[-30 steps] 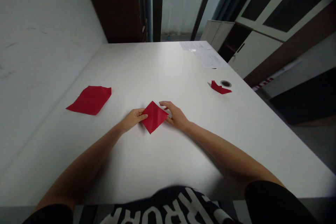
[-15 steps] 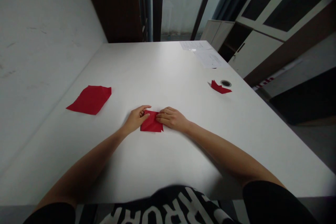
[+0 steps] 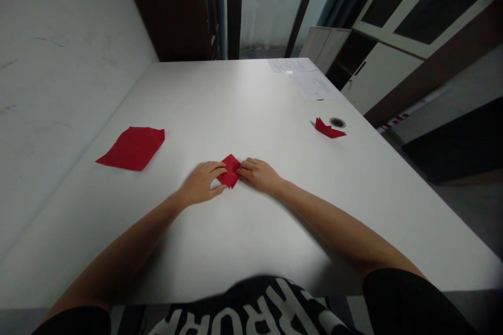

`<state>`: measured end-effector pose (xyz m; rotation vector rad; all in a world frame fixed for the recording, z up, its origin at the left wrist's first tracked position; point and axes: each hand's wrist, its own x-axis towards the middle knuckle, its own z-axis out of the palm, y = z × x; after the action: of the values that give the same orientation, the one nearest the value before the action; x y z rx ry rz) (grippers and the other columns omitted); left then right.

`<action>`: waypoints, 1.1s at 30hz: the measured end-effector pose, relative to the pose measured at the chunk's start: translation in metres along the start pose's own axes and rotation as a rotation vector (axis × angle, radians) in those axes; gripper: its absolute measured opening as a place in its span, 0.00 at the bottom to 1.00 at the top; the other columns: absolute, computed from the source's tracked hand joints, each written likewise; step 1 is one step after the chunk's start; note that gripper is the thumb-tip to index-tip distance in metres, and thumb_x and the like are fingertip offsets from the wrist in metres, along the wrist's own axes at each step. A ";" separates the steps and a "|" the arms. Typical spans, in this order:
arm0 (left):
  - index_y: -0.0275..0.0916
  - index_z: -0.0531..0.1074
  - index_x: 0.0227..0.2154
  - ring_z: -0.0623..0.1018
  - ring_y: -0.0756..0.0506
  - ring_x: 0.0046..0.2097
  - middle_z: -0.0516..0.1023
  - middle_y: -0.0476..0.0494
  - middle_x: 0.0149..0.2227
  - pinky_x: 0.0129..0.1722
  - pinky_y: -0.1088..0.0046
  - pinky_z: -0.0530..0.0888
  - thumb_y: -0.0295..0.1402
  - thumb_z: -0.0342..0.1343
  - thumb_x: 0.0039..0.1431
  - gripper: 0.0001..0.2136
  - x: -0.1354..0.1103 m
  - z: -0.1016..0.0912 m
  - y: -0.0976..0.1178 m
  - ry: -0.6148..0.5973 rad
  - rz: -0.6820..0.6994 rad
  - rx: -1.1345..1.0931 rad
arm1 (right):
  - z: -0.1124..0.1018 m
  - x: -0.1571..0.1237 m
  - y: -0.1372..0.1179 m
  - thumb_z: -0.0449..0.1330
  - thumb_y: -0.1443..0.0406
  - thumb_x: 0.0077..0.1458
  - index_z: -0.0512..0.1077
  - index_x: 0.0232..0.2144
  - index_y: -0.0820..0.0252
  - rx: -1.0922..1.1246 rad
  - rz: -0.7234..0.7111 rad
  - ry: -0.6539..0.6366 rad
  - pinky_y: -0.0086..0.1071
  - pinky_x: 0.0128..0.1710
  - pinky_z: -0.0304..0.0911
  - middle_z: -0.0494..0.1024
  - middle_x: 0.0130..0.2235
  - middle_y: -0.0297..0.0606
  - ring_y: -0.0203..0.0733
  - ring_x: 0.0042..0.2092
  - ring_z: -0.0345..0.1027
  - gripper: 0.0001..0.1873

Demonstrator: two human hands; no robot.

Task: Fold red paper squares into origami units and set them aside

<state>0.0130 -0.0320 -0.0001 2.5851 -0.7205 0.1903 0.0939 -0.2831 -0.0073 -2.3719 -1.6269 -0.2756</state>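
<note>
A small folded piece of red paper (image 3: 231,162) lies on the white table in front of me, turned so that one corner points away and another towards me. My left hand (image 3: 201,182) holds its left side, fingertips on top and the thumb along the lower left edge. At the right corner, my right hand (image 3: 259,174) grips the paper with its fingers pressed together. The fingertips cover both side corners, so the folds beneath them are hidden.
A larger red sheet (image 3: 133,149) lies to the left. Off to the right stands a folded red paper shape (image 3: 330,130), close to a round table grommet (image 3: 337,122). Printed papers (image 3: 310,84) lie at the far right corner of the white table (image 3: 196,99). A wall borders the left side.
The folded red paper has been turned from square-on to corner-on. My left hand has shifted its grip, its fingers now over the paper's left side. The right hand has barely moved.
</note>
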 end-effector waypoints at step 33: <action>0.41 0.69 0.55 0.74 0.41 0.44 0.77 0.41 0.41 0.47 0.62 0.71 0.32 0.53 0.66 0.16 0.010 0.013 0.003 0.103 -0.224 0.123 | 0.004 0.010 -0.010 0.54 0.57 0.68 0.73 0.35 0.58 0.046 0.457 -0.022 0.34 0.38 0.56 0.78 0.35 0.41 0.43 0.38 0.69 0.14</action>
<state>0.0199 -0.0451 -0.0083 2.7245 -0.3898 0.3031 0.0877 -0.2699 -0.0070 -2.6268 -1.0392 -0.1196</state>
